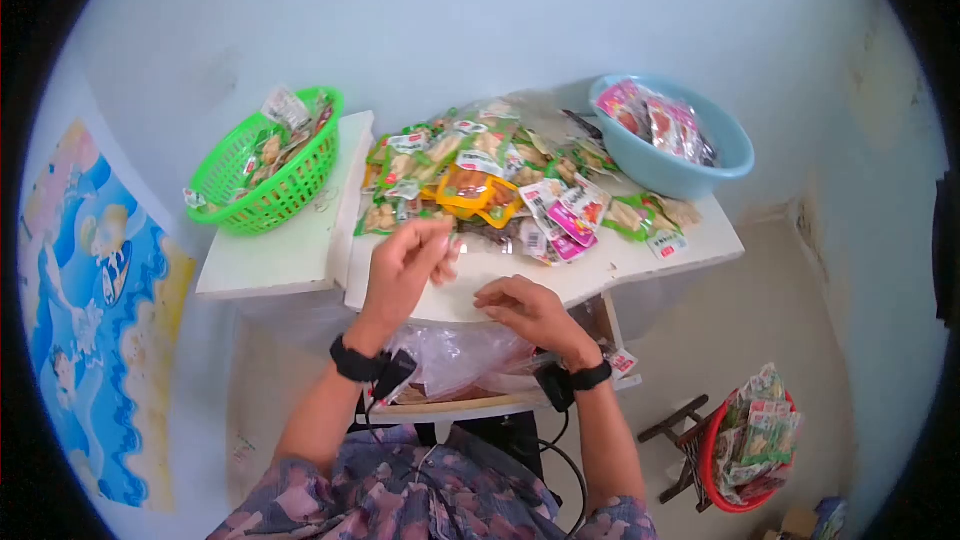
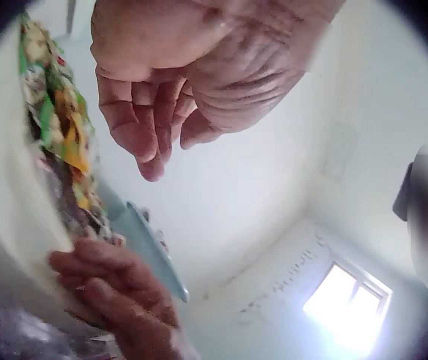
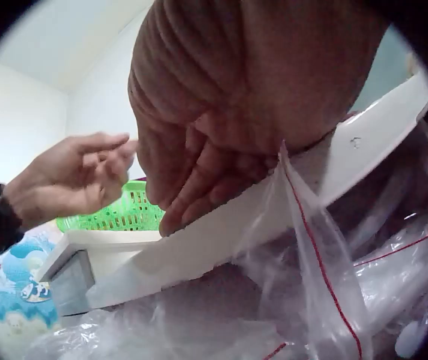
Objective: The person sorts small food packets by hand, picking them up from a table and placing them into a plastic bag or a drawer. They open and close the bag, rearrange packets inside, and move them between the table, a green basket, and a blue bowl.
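Over the front edge of the white table (image 1: pixel 625 275), the left hand (image 1: pixel 410 265) is raised with its fingers loosely bent; the left wrist view shows nothing between them. The right hand (image 1: pixel 530 310) hangs palm down at the table's edge, fingers loosely curved, apart from the left hand. In the right wrist view, a clear plastic bag (image 3: pixel 319 262) with a red line rises to a tip beside the right palm (image 3: pixel 229 97); whether they touch I cannot tell. Behind both hands lies a pile of snack packets, with a yellow packet (image 1: pixel 470 188) and pink-and-white packets (image 1: pixel 570 215).
A green basket (image 1: pixel 285 190) with packets stands at the left, a blue basin (image 1: pixel 665 172) with packets at the back right. Below the table edge, an open drawer (image 1: pixel 475 405) holds clear bags. A red basket (image 1: pixel 712 460) of packets sits low at the right by a dark stool (image 1: pixel 680 435).
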The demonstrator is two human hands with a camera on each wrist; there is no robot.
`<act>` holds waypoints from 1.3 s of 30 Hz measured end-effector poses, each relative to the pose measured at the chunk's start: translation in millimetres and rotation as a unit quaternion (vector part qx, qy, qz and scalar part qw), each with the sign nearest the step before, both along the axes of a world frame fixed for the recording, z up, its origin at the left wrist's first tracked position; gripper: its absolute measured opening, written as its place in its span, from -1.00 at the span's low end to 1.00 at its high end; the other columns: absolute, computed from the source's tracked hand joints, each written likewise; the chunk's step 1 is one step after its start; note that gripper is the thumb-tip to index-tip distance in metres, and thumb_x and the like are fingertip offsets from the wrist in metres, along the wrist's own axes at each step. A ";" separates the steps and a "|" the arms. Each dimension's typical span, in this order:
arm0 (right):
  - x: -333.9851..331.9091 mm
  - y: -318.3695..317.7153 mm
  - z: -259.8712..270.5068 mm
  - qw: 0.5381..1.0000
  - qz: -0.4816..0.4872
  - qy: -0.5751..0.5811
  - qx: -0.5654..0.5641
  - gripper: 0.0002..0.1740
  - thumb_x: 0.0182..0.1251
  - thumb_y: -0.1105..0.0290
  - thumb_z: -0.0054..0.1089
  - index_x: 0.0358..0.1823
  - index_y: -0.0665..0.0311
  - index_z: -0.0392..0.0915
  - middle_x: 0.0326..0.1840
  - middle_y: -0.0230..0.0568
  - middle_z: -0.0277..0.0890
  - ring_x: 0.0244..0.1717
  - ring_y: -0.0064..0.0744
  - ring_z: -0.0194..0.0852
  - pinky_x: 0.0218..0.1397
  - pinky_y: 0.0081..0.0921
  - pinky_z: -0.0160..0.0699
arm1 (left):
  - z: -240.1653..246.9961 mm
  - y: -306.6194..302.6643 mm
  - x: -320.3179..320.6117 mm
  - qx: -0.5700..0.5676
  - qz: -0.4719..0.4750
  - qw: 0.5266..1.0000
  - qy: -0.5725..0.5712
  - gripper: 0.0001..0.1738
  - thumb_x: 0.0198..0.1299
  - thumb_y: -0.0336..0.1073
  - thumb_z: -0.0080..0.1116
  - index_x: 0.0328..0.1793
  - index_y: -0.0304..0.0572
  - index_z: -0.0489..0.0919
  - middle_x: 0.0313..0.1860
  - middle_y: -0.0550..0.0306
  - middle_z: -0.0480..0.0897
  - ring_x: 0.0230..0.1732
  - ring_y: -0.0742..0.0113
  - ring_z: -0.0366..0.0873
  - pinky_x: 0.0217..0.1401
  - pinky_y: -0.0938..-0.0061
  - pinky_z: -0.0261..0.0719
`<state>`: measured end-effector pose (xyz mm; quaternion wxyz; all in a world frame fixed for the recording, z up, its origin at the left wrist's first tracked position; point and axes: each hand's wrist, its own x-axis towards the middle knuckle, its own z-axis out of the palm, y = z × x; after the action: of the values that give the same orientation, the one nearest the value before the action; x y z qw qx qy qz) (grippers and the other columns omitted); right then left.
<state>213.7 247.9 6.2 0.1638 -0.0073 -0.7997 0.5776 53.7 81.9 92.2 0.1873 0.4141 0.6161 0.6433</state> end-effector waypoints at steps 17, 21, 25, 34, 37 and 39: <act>-16.8 -24.7 17.9 0.990 -0.109 -0.074 -0.051 -0.77 0.50 0.59 0.20 0.12 0.39 0.64 0.07 -0.20 0.74 0.15 -0.43 0.67 0.30 -0.46 0.58 | -82.5 -92.1 -53.1 -0.066 -0.006 0.996 0.065 -0.69 0.44 -0.37 0.26 0.26 -0.20 0.65 -0.03 0.06 0.75 -0.03 0.39 0.71 0.12 0.43 0.66; -17.7 -35.2 26.0 0.985 -0.143 -0.087 -0.052 -0.77 0.49 0.58 0.21 0.11 0.39 0.66 0.09 -0.23 0.73 0.14 -0.45 0.65 0.31 -0.46 0.56 | -84.2 -104.7 -61.8 -0.024 -0.047 0.999 0.011 -0.68 0.47 -0.36 0.24 0.28 -0.24 0.63 -0.01 0.11 0.75 0.01 0.41 0.71 0.14 0.45 0.66; -13.6 -45.7 15.2 0.974 -0.200 -0.101 0.026 -0.72 0.46 0.51 0.21 0.15 0.37 0.67 0.13 -0.18 0.71 0.16 -0.40 0.64 0.32 -0.42 0.55 | -92.5 -133.6 -62.7 -0.019 -0.022 0.990 -0.141 -0.69 0.50 -0.36 0.20 0.27 -0.32 0.62 0.01 0.11 0.74 0.01 0.42 0.70 0.10 0.48 0.66; -16.7 -59.2 11.2 0.967 -0.246 -0.042 0.055 -0.68 0.43 0.53 0.23 0.18 0.28 0.68 0.14 -0.26 0.73 0.14 -0.43 0.62 0.30 -0.41 0.51 | -90.0 -182.5 -41.6 -0.115 0.032 0.993 0.016 -0.76 0.37 -0.41 0.34 0.13 -0.25 0.71 -0.13 0.18 0.74 -0.16 0.48 0.66 -0.09 0.53 0.63; -14.3 -56.2 5.0 0.969 -0.243 -0.024 0.021 -0.71 0.45 0.53 0.22 0.16 0.27 0.69 0.10 -0.29 0.75 0.11 -0.46 0.62 0.28 -0.43 0.51 | -86.0 -175.1 -29.7 -0.136 0.054 0.986 0.083 -0.72 0.24 -0.40 0.43 0.08 -0.22 0.71 -0.19 0.16 0.70 -0.18 0.37 0.65 -0.14 0.49 0.59; -12.9 -57.7 4.7 0.969 -0.247 -0.020 0.001 -0.73 0.46 0.52 0.22 0.14 0.26 0.69 0.09 -0.31 0.75 0.10 -0.48 0.62 0.27 -0.44 0.51 | -86.3 -167.9 -25.6 -0.164 0.079 0.968 0.172 -0.70 0.19 -0.37 0.48 0.04 -0.22 0.71 -0.20 0.12 0.67 -0.16 0.25 0.65 -0.13 0.42 0.59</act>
<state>200.8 190.2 10.9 0.2855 -0.2157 -0.7768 0.5182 28.1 -86.0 5.9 0.0929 0.4321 0.7668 0.4655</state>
